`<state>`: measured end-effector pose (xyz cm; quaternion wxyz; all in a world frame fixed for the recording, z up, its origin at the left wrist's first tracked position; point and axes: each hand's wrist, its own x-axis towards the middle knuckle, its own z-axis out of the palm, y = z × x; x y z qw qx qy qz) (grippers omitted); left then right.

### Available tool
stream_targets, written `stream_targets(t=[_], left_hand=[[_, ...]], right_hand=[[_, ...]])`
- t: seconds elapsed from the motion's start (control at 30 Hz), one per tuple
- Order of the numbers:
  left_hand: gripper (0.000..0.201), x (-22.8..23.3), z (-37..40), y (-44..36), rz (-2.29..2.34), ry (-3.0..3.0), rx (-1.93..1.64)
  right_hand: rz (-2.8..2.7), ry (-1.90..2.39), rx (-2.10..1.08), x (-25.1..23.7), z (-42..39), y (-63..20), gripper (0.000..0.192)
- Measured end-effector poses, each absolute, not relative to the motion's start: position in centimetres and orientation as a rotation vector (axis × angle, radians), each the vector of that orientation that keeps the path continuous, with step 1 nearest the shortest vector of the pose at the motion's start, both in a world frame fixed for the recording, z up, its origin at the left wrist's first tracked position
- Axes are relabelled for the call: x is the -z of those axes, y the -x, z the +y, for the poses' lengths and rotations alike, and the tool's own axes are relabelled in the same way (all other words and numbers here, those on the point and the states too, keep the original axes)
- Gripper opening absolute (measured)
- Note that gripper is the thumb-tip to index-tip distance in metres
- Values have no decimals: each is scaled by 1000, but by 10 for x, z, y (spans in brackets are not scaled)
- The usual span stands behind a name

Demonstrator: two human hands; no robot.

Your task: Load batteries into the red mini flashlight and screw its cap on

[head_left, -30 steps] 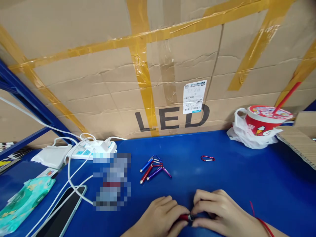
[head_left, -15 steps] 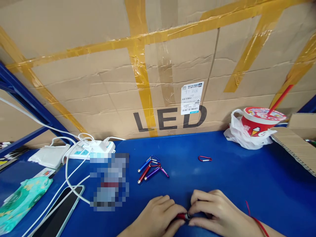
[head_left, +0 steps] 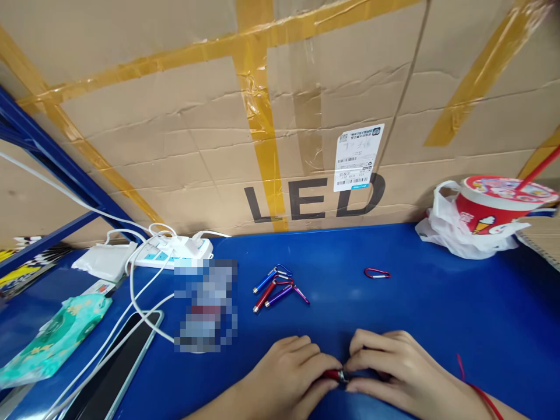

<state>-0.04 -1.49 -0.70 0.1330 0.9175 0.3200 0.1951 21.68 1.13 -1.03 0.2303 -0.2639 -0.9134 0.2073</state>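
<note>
My left hand (head_left: 286, 379) and my right hand (head_left: 394, 376) meet at the near edge of the blue table (head_left: 437, 315). Between their fingertips they pinch a small red flashlight (head_left: 336, 375) with a silver end; most of it is hidden by my fingers. Farther out lie three finished little flashlights (head_left: 275, 289), blue, red and purple, each with a clip. A loose red carabiner clip (head_left: 377, 273) rests to their right.
A big taped cardboard box marked LED (head_left: 306, 116) walls off the back. A red cup in a white bag (head_left: 485, 224) stands at right. At left are a power strip (head_left: 175, 254) with white cables, a phone (head_left: 116, 364) and a green packet (head_left: 56, 341).
My hands stay together on the red flashlight with hardly any motion. The view has shifted slightly, so everything sits a little to the right and higher.
</note>
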Motion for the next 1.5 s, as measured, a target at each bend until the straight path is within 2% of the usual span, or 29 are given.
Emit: stream_targets(t=[0.37, 1.5], left_hand=[[19, 6, -15, 1, 964, -2614, -612], [21, 9, -8, -2, 921, -2672, -734]], right_hand=[[-2434, 716, -520, 7, 10, -213, 28], [-2379, 711, -553, 7, 6, -218, 21]])
